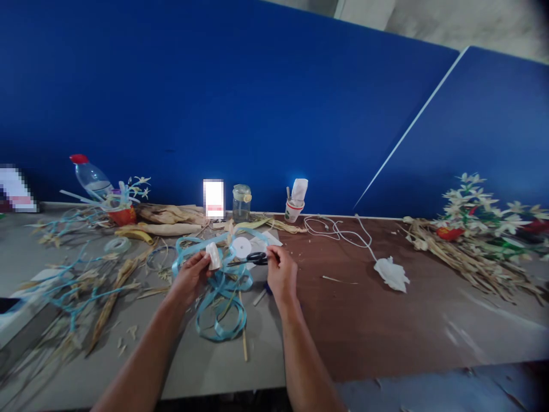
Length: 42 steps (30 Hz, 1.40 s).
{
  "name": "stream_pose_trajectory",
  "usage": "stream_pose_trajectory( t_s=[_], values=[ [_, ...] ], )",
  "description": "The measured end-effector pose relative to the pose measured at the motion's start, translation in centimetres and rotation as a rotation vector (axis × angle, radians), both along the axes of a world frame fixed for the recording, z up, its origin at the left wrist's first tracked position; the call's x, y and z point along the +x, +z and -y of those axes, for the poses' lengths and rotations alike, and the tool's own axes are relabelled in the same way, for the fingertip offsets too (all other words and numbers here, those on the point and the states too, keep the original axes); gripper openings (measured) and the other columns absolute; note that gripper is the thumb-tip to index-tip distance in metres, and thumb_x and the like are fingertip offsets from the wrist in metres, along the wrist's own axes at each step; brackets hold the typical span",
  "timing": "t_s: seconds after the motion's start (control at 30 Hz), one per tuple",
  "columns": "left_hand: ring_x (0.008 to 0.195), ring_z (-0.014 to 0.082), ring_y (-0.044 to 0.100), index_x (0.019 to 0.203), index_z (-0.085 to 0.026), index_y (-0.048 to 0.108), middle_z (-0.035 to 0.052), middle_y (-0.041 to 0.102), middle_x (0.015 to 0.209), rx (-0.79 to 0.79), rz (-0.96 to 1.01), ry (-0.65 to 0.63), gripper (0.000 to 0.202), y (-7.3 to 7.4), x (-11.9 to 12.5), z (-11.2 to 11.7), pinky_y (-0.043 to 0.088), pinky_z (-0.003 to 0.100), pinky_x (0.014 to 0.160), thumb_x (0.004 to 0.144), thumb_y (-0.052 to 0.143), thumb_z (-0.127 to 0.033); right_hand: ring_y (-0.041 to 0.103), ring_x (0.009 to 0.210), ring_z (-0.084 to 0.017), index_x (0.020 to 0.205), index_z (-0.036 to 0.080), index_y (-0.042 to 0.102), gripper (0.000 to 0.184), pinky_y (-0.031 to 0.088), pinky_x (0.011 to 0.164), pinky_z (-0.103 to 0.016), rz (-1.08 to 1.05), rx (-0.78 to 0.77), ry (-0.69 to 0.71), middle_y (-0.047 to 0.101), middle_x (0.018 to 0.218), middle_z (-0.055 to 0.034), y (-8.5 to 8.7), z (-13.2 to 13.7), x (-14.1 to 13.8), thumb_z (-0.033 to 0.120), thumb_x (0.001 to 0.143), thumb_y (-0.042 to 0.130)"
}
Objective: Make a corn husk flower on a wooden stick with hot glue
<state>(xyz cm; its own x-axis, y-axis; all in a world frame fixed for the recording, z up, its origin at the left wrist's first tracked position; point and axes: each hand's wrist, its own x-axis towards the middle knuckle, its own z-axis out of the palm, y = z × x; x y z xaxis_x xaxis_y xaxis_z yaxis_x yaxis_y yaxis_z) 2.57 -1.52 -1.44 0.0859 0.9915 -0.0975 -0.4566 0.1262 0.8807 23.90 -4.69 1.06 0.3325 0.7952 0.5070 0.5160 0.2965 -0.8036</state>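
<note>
My left hand pinches a small white piece that looks like folded paper or husk; its kind is unclear. In my right hand is a pair of scissors with black handles, blades pointing left toward the white piece. Whether the blades touch it I cannot tell. Beneath both hands lies a loose tangle of light blue ribbon, with a white spool just behind the scissors. A thin straw-coloured stick lies beside the ribbon loops.
Dried husks, a roll of tape and blue-wrapped branches cover the left side. Along the back stand a bottle, a glass jar and a paper cup. White cable, crumpled tissue and flowers lie rightward.
</note>
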Motion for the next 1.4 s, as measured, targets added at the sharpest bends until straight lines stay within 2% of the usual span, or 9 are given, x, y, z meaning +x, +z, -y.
stream_pose_trajectory(
  t_s=[0.17, 0.3, 0.53, 0.63, 0.8, 0.9, 1.07, 1.23, 1.4],
  values=[
    [0.043, 0.0048, 0.041, 0.071, -0.013, 0.061, -0.0037, 0.049, 0.051, 0.097, -0.246, 0.055, 0.025, -0.2, -0.2, 0.0, 0.032, 0.015, 0.042, 0.069, 0.068, -0.037, 0.060, 0.075, -0.018, 0.082, 0.014, 0.063, 0.019, 0.044, 0.070, -0.028, -0.213, 0.003, -0.155, 0.067, 0.081, -0.0084, 0.0, -0.4, 1.0, 0.023, 0.078, 0.047],
    [0.045, 0.0063, 0.042, 0.066, -0.014, 0.060, -0.0036, 0.048, 0.051, 0.156, -0.359, 0.139, 0.027, 0.6, 0.1, 0.3, 0.033, 0.017, 0.043, 0.069, 0.066, -0.040, 0.059, 0.073, -0.017, 0.083, 0.014, 0.062, 0.020, 0.044, 0.068, -0.027, -0.396, 0.024, -0.174, 0.065, 0.081, -0.0072, -1.0, -1.0, 0.9, 0.029, 0.077, 0.051],
    [0.044, 0.0042, 0.040, 0.070, -0.017, 0.060, -0.0056, 0.052, 0.055, 0.115, -0.042, 0.382, 0.025, 2.0, -0.3, 0.5, 0.030, 0.014, 0.041, 0.059, 0.074, -0.034, 0.048, 0.051, -0.009, 0.074, 0.014, 0.059, 0.024, 0.034, 0.048, -0.019, -0.934, -0.092, -0.021, 0.056, 0.059, 0.0031, -1.6, -1.8, -1.0, 0.037, 0.068, 0.061],
    [0.043, 0.0063, 0.042, 0.074, -0.018, 0.060, -0.0052, 0.052, 0.055, 0.038, -0.072, 0.240, 0.026, 2.2, -0.5, 0.7, 0.031, 0.017, 0.041, 0.059, 0.073, -0.035, 0.048, 0.050, -0.008, 0.071, 0.015, 0.058, 0.021, 0.032, 0.048, -0.019, -1.037, -0.090, 0.031, 0.053, 0.055, 0.0052, -1.7, -1.8, -1.4, 0.035, 0.065, 0.064],
    [0.051, 0.0081, 0.040, 0.060, -0.014, 0.061, -0.0028, 0.050, 0.055, 0.191, -0.555, -0.335, 0.024, 2.1, 0.3, 1.4, 0.032, 0.019, 0.049, 0.065, 0.068, -0.036, 0.047, 0.051, -0.008, 0.071, 0.016, 0.055, 0.020, 0.033, 0.048, -0.019, -1.062, -0.070, 0.012, 0.054, 0.058, 0.0050, -2.2, -2.1, -1.4, 0.033, 0.063, 0.063],
    [0.052, 0.0083, 0.040, 0.060, -0.014, 0.061, -0.0023, 0.049, 0.056, 0.200, -0.537, -0.602, 0.027, 1.7, 0.2, 1.8, 0.032, 0.020, 0.050, 0.066, 0.066, -0.039, 0.046, 0.051, -0.008, 0.071, 0.017, 0.054, 0.019, 0.033, 0.048, -0.020, -1.025, -0.080, -0.025, 0.054, 0.059, 0.0041, -2.4, -2.3, -1.2, 0.034, 0.064, 0.060],
    [0.052, 0.0109, 0.044, 0.060, -0.017, 0.058, 0.0001, 0.048, 0.057, 0.126, -0.041, -0.176, 0.029, 1.9, -1.1, 1.8, 0.039, 0.025, 0.052, 0.054, 0.074, -0.040, 0.047, 0.051, -0.009, 0.073, 0.018, 0.054, 0.017, 0.033, 0.046, -0.020, -0.990, -0.124, 0.013, 0.054, 0.061, 0.0027, -2.5, -2.1, -1.7, 0.032, 0.064, 0.058],
    [0.063, 0.0144, 0.051, 0.060, -0.015, 0.061, 0.0092, 0.059, 0.082, 0.135, 0.069, -0.229, 0.026, 2.7, 0.0, 1.8, 0.044, 0.029, 0.059, 0.048, 0.079, -0.031, 0.046, 0.049, -0.009, 0.074, 0.018, 0.055, 0.021, 0.032, 0.046, -0.021, -1.047, -0.201, 0.100, 0.054, 0.060, 0.0025, -2.0, -1.3, -3.8, 0.037, 0.066, 0.060],
    [0.050, 0.0086, 0.043, 0.067, -0.015, 0.062, 0.0017, 0.055, 0.060, 0.076, 0.091, -0.210, 0.021, 2.3, 1.2, 2.2, 0.035, 0.021, 0.046, 0.061, 0.075, -0.030, 0.051, 0.058, -0.012, 0.075, 0.018, 0.056, 0.022, 0.039, 0.055, -0.023, -0.980, -0.198, 0.216, 0.058, 0.065, 0.0007, -2.1, 0.1, -6.1, 0.039, 0.069, 0.059]
  ],
)
